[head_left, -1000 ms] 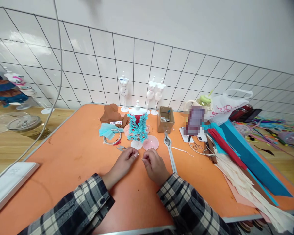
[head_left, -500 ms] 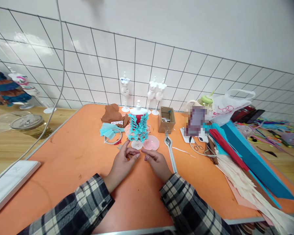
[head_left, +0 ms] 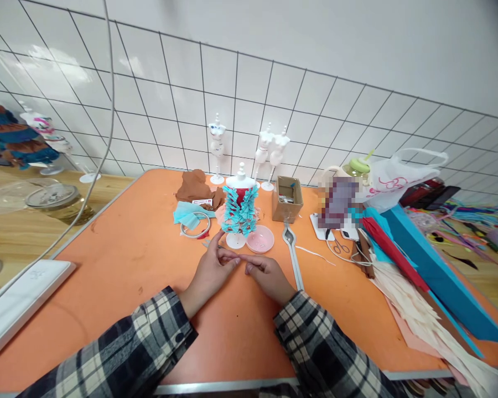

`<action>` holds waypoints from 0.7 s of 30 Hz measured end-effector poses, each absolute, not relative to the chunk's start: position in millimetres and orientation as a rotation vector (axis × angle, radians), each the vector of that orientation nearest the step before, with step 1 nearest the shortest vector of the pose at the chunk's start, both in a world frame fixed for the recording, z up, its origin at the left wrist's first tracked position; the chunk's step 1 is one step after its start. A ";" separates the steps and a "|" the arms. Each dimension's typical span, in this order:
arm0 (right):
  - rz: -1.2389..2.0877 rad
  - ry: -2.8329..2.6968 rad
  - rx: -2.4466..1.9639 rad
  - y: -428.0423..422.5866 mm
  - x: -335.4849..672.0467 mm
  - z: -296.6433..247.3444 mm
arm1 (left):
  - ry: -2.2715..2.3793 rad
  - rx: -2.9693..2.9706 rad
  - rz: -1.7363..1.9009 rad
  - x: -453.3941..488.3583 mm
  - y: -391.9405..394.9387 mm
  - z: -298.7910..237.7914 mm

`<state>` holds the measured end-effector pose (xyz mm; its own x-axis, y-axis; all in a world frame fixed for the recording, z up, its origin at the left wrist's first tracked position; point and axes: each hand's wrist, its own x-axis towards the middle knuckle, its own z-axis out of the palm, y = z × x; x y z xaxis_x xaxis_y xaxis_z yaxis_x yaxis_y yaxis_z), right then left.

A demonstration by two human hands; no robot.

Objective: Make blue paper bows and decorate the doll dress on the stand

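Observation:
My left hand (head_left: 216,271) is over the near middle of the orange table, thumb against the curled fingers and one finger raised. Opposite it, my right hand (head_left: 269,277) has its thumb and index finger pressed together, its index fingertip meeting the left fingers. Anything pinched in either hand is too small to make out. Just beyond the hands stands a small white mannequin (head_left: 241,181), dressed in a dark red piece covered with turquoise paper-like ruffles (head_left: 244,216). A shallow pink dish (head_left: 260,240) lies beside its round base.
Behind are white mannequins (head_left: 217,145) and a cardboard box (head_left: 287,203). Brown crepe material (head_left: 193,187), turquoise sheets (head_left: 182,216) and a ring (head_left: 195,225) lie left. Grey tweezers (head_left: 294,257), scissors (head_left: 340,247), a blurred phone (head_left: 339,202) and paper strips (head_left: 410,298) lie right.
My two hands have come together, so the right index fingertip now meets the left fingers. The view has shifted slightly; the things on the table have stayed in place.

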<state>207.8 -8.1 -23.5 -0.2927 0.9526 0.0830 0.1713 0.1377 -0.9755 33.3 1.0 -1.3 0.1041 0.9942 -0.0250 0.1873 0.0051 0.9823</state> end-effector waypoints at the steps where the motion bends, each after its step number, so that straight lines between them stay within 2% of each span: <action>1: 1.216 -1.638 -1.118 -8.5 207.5 -23.7 | 1.271 1.389 1.019 32.5 1.5 -1.0; 15: 1.219 -1.690 -1.244 -11.8 210.0 -17.1 | 1.236 1.393 0.984 30.2 7.4 -2.0; 21: 1.047 -1.745 -1.305 -11.5 211.0 -15.6 | 1.156 1.446 0.959 31.4 3.0 1.0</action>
